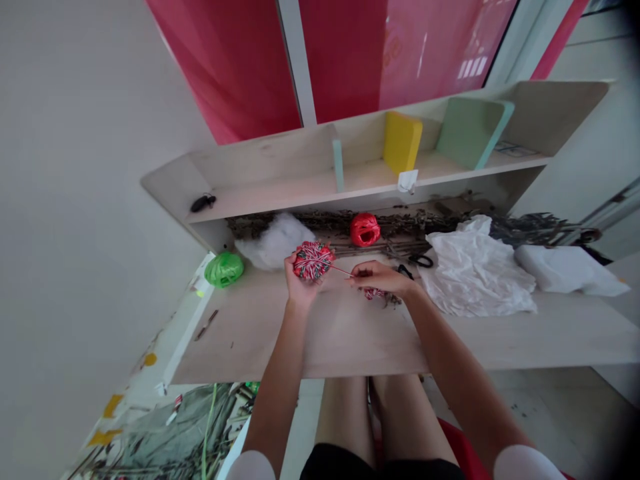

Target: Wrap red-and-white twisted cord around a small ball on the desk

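Note:
Above the desk, my left hand (pixel 300 283) is closed around a ball wrapped in red, white and green yarn (pixel 313 260). A strand of red-and-white yarn (pixel 341 269) runs taut from the ball to my right hand (pixel 379 277), whose fingers pinch it. Under my right hand lies a small bundle of the same yarn (pixel 373 293), partly hidden by the hand. Black-handled scissors (pixel 421 261) rest just beyond my right hand. Behind the ball sits a tuft of white stuffing (pixel 283 241).
A red roll of plastic twine (pixel 365 230) and a green roll (pixel 224 269) stand on the desk (pixel 360 340). Crumpled white paper (pixel 477 270) lies at right, dried stems (pixel 400 223) along the back. A shelf (pixel 280 190) with dividers rises behind.

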Available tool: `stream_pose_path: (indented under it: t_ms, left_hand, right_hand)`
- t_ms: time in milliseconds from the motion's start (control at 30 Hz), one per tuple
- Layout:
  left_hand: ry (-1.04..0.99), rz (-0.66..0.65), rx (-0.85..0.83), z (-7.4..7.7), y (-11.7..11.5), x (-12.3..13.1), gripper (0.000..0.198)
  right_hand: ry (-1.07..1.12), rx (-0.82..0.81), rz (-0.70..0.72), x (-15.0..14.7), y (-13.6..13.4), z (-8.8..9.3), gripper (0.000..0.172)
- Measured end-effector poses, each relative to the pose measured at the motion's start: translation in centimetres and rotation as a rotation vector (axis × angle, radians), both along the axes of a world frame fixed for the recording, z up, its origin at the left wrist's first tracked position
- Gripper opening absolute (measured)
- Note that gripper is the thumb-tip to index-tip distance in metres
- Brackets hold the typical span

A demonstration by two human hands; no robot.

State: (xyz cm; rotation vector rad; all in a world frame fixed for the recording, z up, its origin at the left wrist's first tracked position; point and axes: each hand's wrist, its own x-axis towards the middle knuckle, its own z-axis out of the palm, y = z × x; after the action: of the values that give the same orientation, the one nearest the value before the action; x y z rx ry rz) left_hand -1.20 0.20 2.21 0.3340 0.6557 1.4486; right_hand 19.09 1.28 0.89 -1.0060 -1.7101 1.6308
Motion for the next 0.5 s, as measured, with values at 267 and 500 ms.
stream_pose_path:
  t_ms: [267, 500]
  left_hand:
    - [-0.074, 0.056, -0.045, 0.4, 0.0, -0.3, 0.050]
    - [-0.244, 0.159, 0.041, 0.1, 0.6, -3.1, 0.056]
  right_hand:
    - [-0.388, 0.614, -0.392, -0.8, 1.6, -2.3, 0.011]
    - [-0.569, 0.763, -0.406, 0.3, 2.0, -3.1, 0.012]
